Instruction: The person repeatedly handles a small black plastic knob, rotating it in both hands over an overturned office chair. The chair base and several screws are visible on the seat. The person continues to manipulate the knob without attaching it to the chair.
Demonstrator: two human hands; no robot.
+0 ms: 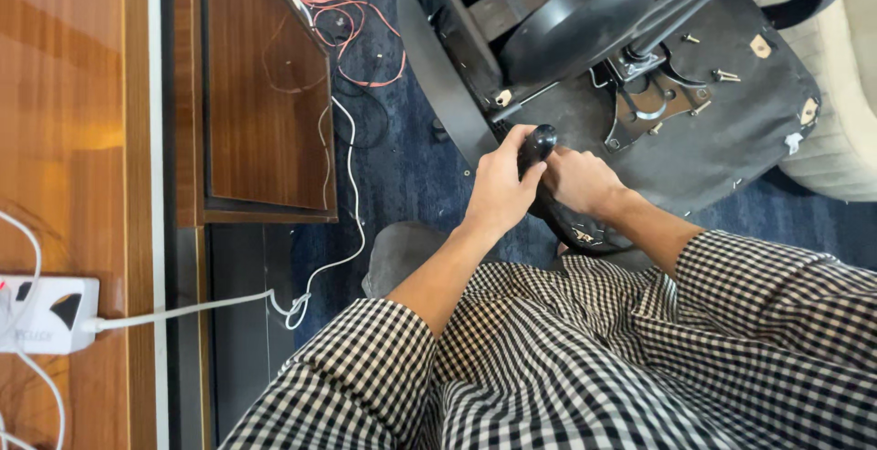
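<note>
wooden desk top [64, 139], glossy brown, left edge of the frame. white power strip [46, 315] lying on it, lower left. white cable [343, 194] running from the strip across the dark blue carpet [402, 167], centre left. wooden panel [265, 94], upper left, standing beside the desk. red wires [352, 25], tangled, top centre. loose screws [726, 75], upper right. cream ribbed seat [840, 112], right edge. checked shirt [594, 359], black and white, bottom of the frame.
</note>
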